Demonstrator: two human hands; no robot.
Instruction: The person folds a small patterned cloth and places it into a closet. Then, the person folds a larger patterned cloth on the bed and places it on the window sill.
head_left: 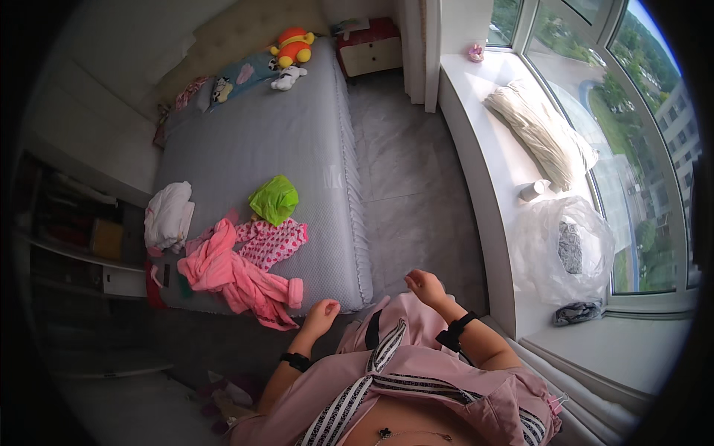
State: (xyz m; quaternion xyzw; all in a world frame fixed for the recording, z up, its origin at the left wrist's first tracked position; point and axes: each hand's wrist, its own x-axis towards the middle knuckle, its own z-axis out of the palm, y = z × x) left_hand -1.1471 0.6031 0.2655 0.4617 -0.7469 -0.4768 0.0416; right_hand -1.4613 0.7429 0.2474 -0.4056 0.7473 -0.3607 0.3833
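Note:
My left hand (321,317) hovers at the near edge of the bed, its fingers curled in with nothing seen in them. Close by, to its left, a pink fleecy garment (230,267) lies crumpled, one sleeve cuff toward that hand and a part hanging over the bed's edge. Beside it are a white garment with pink hearts (274,244) and a bright green plastic bag (274,199). My right hand (425,288) is above the floor, right of the bed corner, fingers loosely closed and apparently holding nothing.
The grey bed (245,145) bears a white bundled cloth (169,215), a patterned pillow (249,78) and plush toys (294,48). Along the window ledge (476,149) lie a cream cushion (539,134), a white cup (533,190) and a clear plastic bag (532,245). A nightstand (370,56) stands beyond.

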